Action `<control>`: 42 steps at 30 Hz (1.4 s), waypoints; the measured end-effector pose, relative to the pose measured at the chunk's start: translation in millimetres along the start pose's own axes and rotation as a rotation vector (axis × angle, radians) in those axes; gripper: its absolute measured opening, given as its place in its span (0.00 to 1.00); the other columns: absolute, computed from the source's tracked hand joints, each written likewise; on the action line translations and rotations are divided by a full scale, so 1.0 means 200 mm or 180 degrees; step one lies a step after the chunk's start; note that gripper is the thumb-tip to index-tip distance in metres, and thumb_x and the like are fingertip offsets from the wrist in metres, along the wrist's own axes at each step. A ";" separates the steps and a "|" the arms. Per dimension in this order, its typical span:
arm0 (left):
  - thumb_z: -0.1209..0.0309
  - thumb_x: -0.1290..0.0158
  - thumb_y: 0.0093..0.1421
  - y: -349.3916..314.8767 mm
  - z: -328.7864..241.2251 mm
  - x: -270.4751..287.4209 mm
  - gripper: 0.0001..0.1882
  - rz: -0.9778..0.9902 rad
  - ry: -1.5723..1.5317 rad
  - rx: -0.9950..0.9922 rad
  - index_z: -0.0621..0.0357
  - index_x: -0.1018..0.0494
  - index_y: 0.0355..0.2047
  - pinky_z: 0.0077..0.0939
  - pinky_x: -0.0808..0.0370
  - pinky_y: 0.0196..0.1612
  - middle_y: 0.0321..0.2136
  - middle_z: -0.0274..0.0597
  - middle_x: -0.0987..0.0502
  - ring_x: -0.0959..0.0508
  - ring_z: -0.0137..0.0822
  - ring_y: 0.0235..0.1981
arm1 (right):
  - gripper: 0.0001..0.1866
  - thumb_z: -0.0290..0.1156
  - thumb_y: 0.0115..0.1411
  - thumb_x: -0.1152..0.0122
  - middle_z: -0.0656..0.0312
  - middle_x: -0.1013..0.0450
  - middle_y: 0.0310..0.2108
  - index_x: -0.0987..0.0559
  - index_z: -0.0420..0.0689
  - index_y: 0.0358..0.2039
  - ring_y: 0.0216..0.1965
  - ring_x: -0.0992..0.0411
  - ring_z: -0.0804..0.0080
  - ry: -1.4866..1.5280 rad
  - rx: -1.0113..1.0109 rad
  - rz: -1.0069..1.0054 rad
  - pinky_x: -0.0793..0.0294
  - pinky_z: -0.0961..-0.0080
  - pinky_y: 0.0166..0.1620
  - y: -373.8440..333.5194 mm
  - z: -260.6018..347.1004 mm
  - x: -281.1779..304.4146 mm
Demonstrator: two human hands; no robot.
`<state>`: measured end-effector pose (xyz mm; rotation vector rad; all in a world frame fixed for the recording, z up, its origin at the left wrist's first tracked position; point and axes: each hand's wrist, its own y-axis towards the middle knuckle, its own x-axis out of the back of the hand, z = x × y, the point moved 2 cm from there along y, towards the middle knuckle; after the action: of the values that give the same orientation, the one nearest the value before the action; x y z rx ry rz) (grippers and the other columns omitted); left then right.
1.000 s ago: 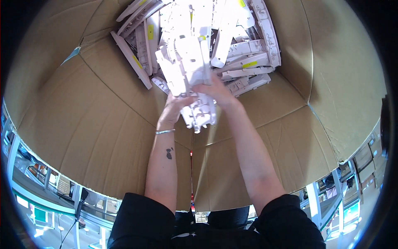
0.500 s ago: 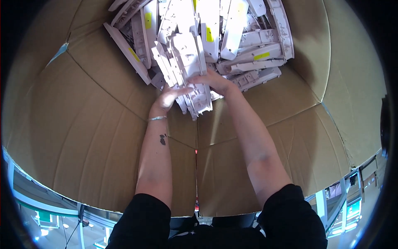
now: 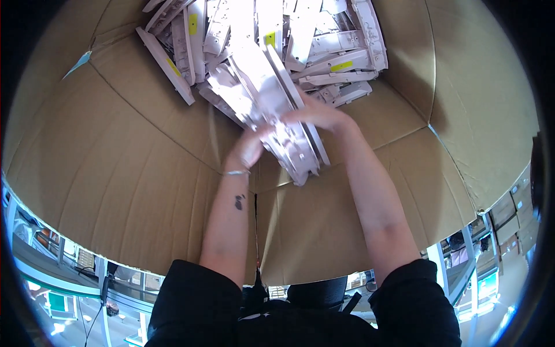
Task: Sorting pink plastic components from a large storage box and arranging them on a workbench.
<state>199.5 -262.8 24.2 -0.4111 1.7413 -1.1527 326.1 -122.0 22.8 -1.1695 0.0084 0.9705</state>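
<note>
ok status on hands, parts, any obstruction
Left hand, right hand gripping white plastic parts. Held tilted inside cardboard box. More parts piled beyond. No obstruction visible.

Can't read any actual text here, tbh. There are yellow stickers [image 3: 341, 66] on a few of the white plastic parts [image 3: 338, 42] in the pile, plus a small pale mark [image 3: 251, 316] on the black shirt [image 3: 300, 331], but nothing legible on either.

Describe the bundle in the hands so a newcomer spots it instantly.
Look into the big cardboard box, at the heap of white plastic parts. On its near side is the bundle of white parts, set apart by the left hand and right hand gripping it.
</note>
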 end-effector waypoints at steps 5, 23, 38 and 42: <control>0.66 0.41 0.45 -0.06 0.21 0.10 0.32 -0.0477 -0.0465 0.0066 0.63 0.39 0.51 0.31 0.34 0.50 0.42 0.40 0.29 0.29 0.35 0.44 | 0.53 0.36 0.38 0.32 0.52 0.42 0.54 0.54 0.43 0.61 0.56 0.43 0.64 -0.0234 -0.0131 -0.0059 0.46 0.71 0.58 -0.01 -0.16 -0.07; 0.63 0.51 0.55 -0.95 -0.36 -1.26 0.25 0.0471 0.1568 -0.0673 0.66 0.38 0.49 0.33 0.34 0.51 0.44 0.45 0.31 0.31 0.39 0.47 | 0.60 0.47 0.47 0.37 0.43 0.65 0.62 0.72 0.36 0.60 0.64 0.66 0.56 0.0144 0.2248 -0.0886 0.62 0.67 0.64 -1.51 0.88 -0.43; 0.63 0.49 0.55 -2.23 0.48 -2.98 0.25 0.2206 0.3868 0.1165 0.63 0.38 0.51 0.34 0.32 0.50 0.46 0.45 0.31 0.29 0.38 0.46 | 0.45 0.40 0.50 0.40 0.51 0.47 0.55 0.57 0.40 0.60 0.57 0.48 0.68 0.1895 0.3957 -0.3593 0.47 0.73 0.58 -3.55 0.51 -1.16; 0.63 0.51 0.57 -2.28 1.25 -3.39 0.23 0.3024 0.4258 0.1713 0.62 0.37 0.49 0.33 0.29 0.47 0.42 0.45 0.28 0.26 0.37 0.42 | 0.46 0.43 0.49 0.41 0.49 0.45 0.53 0.56 0.35 0.59 0.53 0.43 0.66 0.1837 0.4320 -0.4505 0.41 0.71 0.55 -4.15 0.10 -1.04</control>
<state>633.0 -141.4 750.6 1.6922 2.0576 -1.0848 721.1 -280.7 764.9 0.0530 0.2301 -0.6712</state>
